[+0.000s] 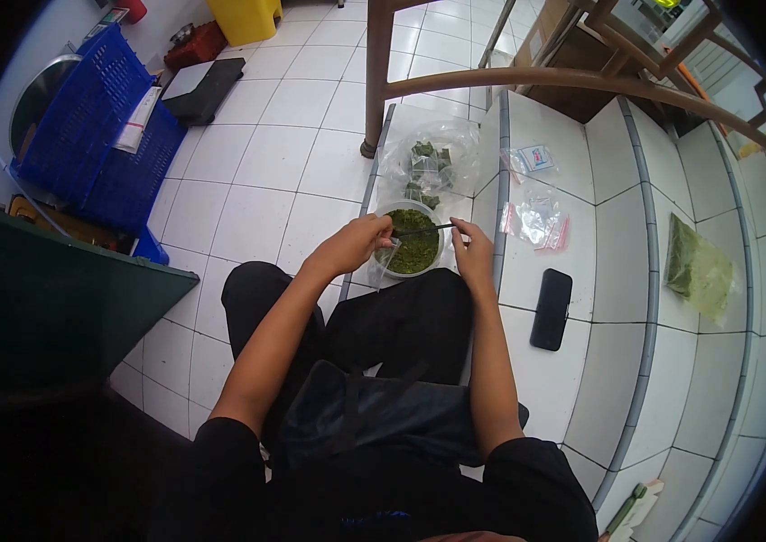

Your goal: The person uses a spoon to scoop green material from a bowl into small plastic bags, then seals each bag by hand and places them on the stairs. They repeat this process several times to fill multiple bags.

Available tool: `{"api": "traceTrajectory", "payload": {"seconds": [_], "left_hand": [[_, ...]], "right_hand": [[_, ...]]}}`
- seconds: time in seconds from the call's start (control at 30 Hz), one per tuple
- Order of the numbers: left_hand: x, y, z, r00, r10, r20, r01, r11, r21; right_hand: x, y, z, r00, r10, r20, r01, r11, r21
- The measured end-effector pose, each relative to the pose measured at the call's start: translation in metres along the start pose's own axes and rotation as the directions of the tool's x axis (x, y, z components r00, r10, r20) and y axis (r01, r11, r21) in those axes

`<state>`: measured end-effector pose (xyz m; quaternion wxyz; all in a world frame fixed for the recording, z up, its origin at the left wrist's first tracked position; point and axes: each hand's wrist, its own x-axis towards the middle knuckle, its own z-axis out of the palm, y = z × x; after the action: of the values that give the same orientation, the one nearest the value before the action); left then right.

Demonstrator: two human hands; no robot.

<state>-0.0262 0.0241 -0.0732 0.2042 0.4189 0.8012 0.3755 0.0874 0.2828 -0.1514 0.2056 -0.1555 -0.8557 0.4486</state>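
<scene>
A round tub (440,256) of chopped green leaves (414,244) stands on the tiled step before my knees. Over its left side, my left hand (372,242) is closed on a small clear plastic bag (386,261), which hangs down at the tub's edge. My right hand (468,240), at the tub's right rim, pinches the end of a thin dark stick (428,230). The stick reaches across the tub to my left fingers; its far tip is hard to make out. Beyond the tub lies a large clear bag (455,149) with green leaves in it.
Small plastic bags (536,222) and a black phone (552,309) lie on the step to the right. A bag of green material (699,266) rests higher up. A brown metal rail (527,79) crosses ahead. Blue crates (98,144) and a black scale (205,95) stand left.
</scene>
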Motion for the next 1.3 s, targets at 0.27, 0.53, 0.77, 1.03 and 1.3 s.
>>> {"api": "traceTrajectory", "payload": {"seconds": [0.27, 0.53, 0.77, 1.03, 1.3], "left_hand": [[-0.003, -0.019, 0.006, 0.979, -0.068, 0.192, 0.058, 0.997, 0.060], [-0.007, -0.036, 0.028, 0.892, -0.157, 0.423, 0.105, 0.984, 0.142], [-0.005, -0.022, 0.036, 0.859, -0.217, 0.464, 0.127, 0.968, 0.217], [-0.006, -0.028, 0.039, 0.868, -0.201, 0.454, 0.104, 0.968, 0.230], [-0.004, -0.026, 0.041, 0.855, -0.214, 0.472, 0.125, 0.969, 0.214]], "right_hand": [[-0.006, -0.050, 0.000, 0.964, -0.267, 0.014, 0.262, 0.953, 0.155], [-0.016, -0.052, 0.015, 0.850, -0.284, 0.444, 0.247, 0.959, 0.140], [-0.011, -0.051, 0.006, 0.943, -0.205, 0.262, 0.161, 0.971, 0.179], [-0.012, -0.043, 0.015, 0.871, -0.429, 0.238, 0.466, 0.875, -0.129], [-0.017, -0.047, 0.018, 0.908, -0.170, 0.382, 0.160, 0.985, 0.058]]}}
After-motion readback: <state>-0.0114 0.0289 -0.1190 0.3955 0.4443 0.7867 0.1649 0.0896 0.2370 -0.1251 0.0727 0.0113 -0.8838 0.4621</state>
